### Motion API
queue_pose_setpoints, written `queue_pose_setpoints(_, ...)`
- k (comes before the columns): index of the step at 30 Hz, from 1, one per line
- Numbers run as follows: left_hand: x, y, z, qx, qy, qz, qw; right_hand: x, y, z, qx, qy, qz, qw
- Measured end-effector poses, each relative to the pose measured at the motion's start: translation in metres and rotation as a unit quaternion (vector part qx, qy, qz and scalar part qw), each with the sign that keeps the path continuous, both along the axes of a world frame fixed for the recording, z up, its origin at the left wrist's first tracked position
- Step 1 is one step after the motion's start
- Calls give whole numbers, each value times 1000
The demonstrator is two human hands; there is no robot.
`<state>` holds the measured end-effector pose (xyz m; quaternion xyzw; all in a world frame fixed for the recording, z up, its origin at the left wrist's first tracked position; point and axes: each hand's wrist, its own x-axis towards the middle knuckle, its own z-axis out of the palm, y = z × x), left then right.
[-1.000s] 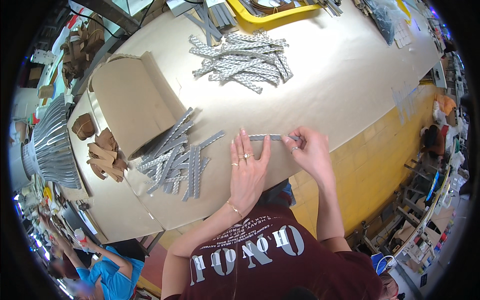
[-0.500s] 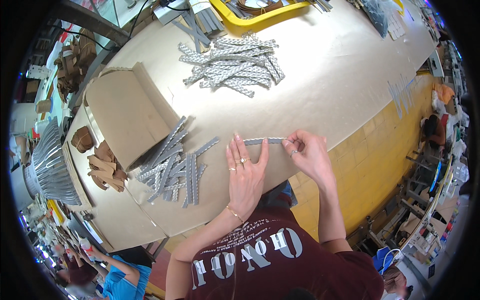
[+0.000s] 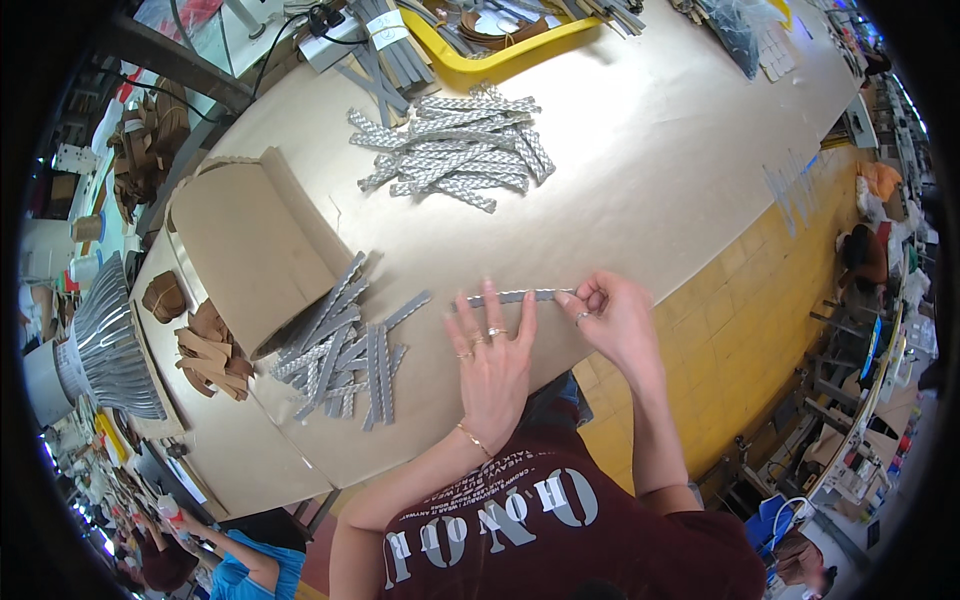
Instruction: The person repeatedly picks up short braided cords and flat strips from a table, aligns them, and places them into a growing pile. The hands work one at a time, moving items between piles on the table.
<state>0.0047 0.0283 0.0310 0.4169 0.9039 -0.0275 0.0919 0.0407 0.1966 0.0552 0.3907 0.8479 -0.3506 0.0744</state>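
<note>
A narrow grey strip with a pale braided edge (image 3: 546, 295) lies along the near part of the paper-covered table. My left hand (image 3: 494, 372) rests flat over its left part, fingers stretched out and spread. At the strip's right end, my right hand (image 3: 618, 318) pinches it between thumb and fingertips. Left of my left hand is a loose heap of similar grey strips (image 3: 378, 365), some with the braided side showing. Farther off sits a pile of silvery braided strips (image 3: 460, 150).
A curved brown cardboard piece (image 3: 250, 245) stands at the left, near brown strips (image 3: 213, 355). A yellow tray (image 3: 480, 62) and bundled grey strips (image 3: 400, 50) are at the far edge. A fanned grey bundle (image 3: 112, 345) hangs at the left edge. Another person in blue (image 3: 265, 565) is lower left.
My left fingers have spread wider over the strip. The right hand keeps its pinch at the strip's end. The whole view has shifted slightly.
</note>
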Motion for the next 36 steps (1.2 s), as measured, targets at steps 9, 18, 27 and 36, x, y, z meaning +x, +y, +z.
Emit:
queue_pose_setpoints(9,4,10,-9,15,-34,-37,999,8,4,-3,-49,41,-28,998)
queue_pose_setpoints(18,6,12,-8,5,-22,-40,999,10,3,1,-33,18,22,999)
queue_pose_setpoints(27,6,12,-8,19,-33,-33,999,14,-1,-4,28,56,65,996)
queue_pose_setpoints(36,5,13,-8,32,-51,-31,998,16,-3,-8,51,75,83,992)
